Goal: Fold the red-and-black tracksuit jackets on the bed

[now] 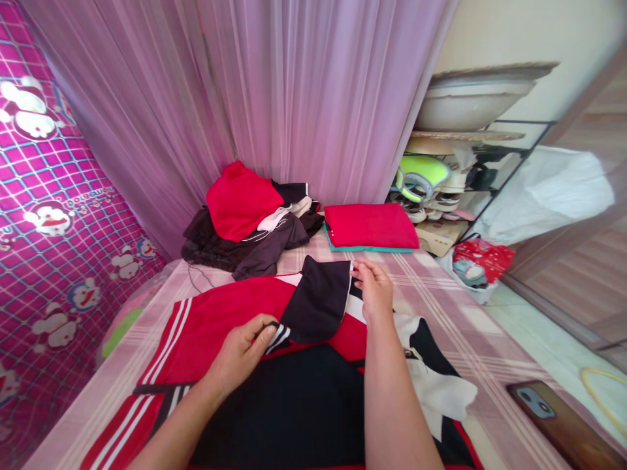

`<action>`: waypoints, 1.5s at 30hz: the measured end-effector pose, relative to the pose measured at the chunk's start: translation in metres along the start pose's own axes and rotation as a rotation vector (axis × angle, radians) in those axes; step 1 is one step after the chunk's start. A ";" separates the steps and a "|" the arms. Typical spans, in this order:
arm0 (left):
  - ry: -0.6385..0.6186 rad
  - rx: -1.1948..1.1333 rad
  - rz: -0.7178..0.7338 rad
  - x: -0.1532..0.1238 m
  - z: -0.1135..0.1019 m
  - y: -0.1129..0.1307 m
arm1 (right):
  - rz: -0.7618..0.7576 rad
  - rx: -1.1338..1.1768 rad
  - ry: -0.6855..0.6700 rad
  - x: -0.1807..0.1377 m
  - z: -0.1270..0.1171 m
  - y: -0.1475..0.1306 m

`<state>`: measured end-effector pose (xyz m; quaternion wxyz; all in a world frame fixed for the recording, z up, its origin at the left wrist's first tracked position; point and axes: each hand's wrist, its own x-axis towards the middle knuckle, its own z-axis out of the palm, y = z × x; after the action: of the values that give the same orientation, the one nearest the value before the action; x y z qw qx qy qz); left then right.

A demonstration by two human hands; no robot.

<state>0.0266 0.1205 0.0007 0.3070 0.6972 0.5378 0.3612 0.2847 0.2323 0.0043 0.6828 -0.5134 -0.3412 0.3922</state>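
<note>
A red, black and white jacket [279, 405] lies spread on the checked cloth in front of me. Its far sleeve [318, 300] is folded across, with the black part on top. My left hand [247, 349] pinches the striped edge of that sleeve between thumb and fingers. At the far right end of the black part, my right hand [373, 284] has its fingertips closed on the white-trimmed edge. The white collar part [438, 388] of the jacket spreads out to the right of my right forearm, which covers some of the garment.
Behind the jacket sit a heap of dark and red clothes [245, 209] and a folded red garment [372, 225] on a green one. A phone [563, 418] rests at the right edge. Beyond stand a shoe rack [519, 163] and a bag [477, 267] on the floor.
</note>
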 end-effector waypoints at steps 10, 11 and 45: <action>0.175 -0.070 0.039 0.021 -0.006 0.013 | -0.317 -0.506 -0.858 -0.078 0.017 -0.039; 0.148 -0.041 0.051 0.023 -0.009 0.009 | -0.310 -0.501 -0.791 -0.075 0.013 -0.035; -0.150 0.862 0.076 -0.034 -0.153 -0.076 | -0.022 0.245 -0.134 -0.104 -0.090 -0.141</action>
<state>-0.1464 0.1114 0.0164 0.0129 0.8051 0.5897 0.0634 0.3412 0.0781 0.1130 0.7203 -0.3952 -0.3411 0.4568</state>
